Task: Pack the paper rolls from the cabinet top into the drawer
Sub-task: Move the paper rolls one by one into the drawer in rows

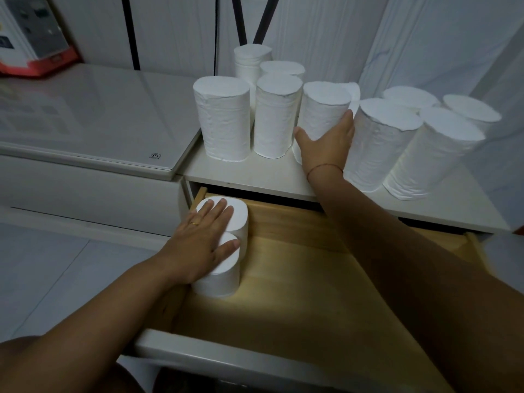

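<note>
- 2 paper rolls in the drawer point(224, 251), upright, touching, tucked into the near-left corner of the open drawer point(297, 279); rest of the wooden floor bare.
- Left hand point(204, 242) flat and open across both tops, fingers spread, pressing rather than gripping.
- Right hand point(326, 143) reaching up to the cabinet top point(255, 174), fingers wrapped partway round the middle roll point(323, 114), thumb on its left side; grip looks loose, not yet fully closed.
- 9 or so rolls visible up there, all upright: 1 at the left point(222, 117), 1 beside it point(275, 114), 2 behind, and a cluster of 4 at the right point(397, 143) close against the grasped one.
- Risk: neighbours just beside the grasped roll; a sideways pull likely to knock the right cluster over, perhaps off the front edge.
- Risk: soft paper, partial grip; squeezing likely to dent it, too light a hold likely to let it slip on the way down.
- Risk: drawer front low and the cabinet lip overhanging its back; a roll carried low likely to catch that lip.
- Risk: left hand lifted carelessly could tip the 2 packed rolls, unsupported on the right.
</note>
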Demonstrator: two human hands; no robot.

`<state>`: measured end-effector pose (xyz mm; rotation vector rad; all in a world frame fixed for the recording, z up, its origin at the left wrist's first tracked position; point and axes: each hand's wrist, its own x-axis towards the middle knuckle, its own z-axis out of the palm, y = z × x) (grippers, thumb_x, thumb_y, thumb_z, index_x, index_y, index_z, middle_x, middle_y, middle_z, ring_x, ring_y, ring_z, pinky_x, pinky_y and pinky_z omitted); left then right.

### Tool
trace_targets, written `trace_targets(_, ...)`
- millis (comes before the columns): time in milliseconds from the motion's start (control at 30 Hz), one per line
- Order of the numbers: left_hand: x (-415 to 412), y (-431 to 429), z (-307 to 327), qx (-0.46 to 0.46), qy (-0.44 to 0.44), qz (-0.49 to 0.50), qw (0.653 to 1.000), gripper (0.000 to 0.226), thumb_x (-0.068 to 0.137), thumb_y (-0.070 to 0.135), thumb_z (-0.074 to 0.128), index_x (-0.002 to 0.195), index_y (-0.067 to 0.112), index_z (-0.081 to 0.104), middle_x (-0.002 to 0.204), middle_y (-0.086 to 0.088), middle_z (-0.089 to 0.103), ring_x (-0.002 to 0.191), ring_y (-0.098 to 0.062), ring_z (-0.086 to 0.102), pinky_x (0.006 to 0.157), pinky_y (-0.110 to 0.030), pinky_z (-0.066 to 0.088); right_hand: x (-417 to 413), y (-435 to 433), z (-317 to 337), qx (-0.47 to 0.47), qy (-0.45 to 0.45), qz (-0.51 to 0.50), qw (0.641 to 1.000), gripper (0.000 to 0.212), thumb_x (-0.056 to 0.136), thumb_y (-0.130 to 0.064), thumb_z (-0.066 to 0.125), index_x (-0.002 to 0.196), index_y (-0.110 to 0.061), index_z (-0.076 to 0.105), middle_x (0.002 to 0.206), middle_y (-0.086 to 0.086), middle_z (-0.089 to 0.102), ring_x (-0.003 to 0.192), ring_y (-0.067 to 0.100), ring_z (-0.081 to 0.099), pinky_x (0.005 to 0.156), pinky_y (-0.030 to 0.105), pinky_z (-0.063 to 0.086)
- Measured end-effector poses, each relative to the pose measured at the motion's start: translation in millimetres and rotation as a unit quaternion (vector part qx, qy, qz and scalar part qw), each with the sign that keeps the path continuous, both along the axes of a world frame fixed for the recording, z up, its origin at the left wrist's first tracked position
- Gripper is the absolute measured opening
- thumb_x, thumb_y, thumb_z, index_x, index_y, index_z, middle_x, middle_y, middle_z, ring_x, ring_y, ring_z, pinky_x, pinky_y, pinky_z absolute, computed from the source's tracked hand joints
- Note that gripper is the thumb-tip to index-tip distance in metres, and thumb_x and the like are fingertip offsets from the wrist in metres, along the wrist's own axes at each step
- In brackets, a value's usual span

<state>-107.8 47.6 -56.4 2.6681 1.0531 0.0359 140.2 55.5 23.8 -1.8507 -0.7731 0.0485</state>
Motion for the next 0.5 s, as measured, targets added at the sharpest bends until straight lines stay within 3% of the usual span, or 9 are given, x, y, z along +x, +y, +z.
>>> trace_targets(200, 0, 1, -2, 0.008, 0.005, -0.001, 1.0, 0.07, 0.096, 0.053, 0.029, 0.151, 0.022, -0.001, 0.16, 0.001, -0.01, 0.145, -0.013, -0.015, 0.119, -0.034, -0.004, 13, 31, 0, -0.006, 0.043, -0.036, 0.998, 0.104, 0.071, -0.036, 0.076, 0.145, -0.007, 0.009, 0.15, 0.013, 0.026, 0.139, 0.026, 0.025, 0.113, 0.033, 0.022)
trace_targets(367, 0, 1, -4, 0.014, 0.006, -0.004, 1.0, 0.07, 0.096, 0.054, 0.028, 0.151, 0.021, -0.001, 0.16, 0.0, -0.009, 0.146, -0.015, -0.015, 0.12, -0.035, -0.005, 17, 35, -2, -0.019, 0.026, -0.084, 0.996, 0.086, 0.067, -0.037, 0.076, 0.133, -0.009, 0.03, 0.137, 0.01, 0.041, 0.128, 0.026, 0.04, 0.106, 0.033, 0.034)
trace_targets(500, 0, 2, -4, 0.01, 0.004, -0.005, 1.0, 0.071, 0.095, 0.054, 0.027, 0.151, 0.021, -0.001, 0.16, 0.0, -0.01, 0.145, -0.014, -0.016, 0.119, -0.034, -0.006, 7, 18, -3, -0.023, -0.005, -0.08, 0.997, 0.079, 0.064, -0.039, 0.073, 0.125, -0.009, 0.035, 0.129, 0.009, 0.045, 0.121, 0.027, 0.046, 0.101, 0.036, 0.04)
